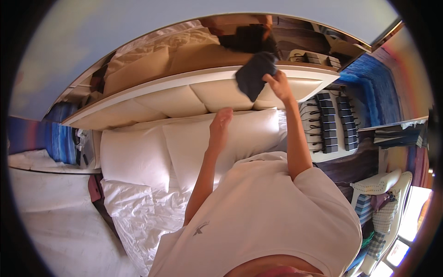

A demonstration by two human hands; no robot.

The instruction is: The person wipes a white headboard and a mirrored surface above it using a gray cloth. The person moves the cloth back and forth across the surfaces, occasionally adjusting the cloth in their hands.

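My right hand [278,85] is raised over the top of the bed's padded headboard [173,102], closed on the edge of a dark cloth [253,77]. The cloth hangs to the left of that hand, in front of the headboard's top rim and the lower part of a shiny reflecting panel [152,57]. Lower and further left, my left hand [221,123] is held up above a white pillow [207,143]. It holds nothing, and its fingers look loosely stretched and slightly blurred.
Another white pillow [134,154] and a crumpled white sheet [147,217] lie on the bed. At right, a white nightstand [314,134] bears two rows of black boxes [328,122] with cables. A cream chair [376,184] piled with cloths stands further right.
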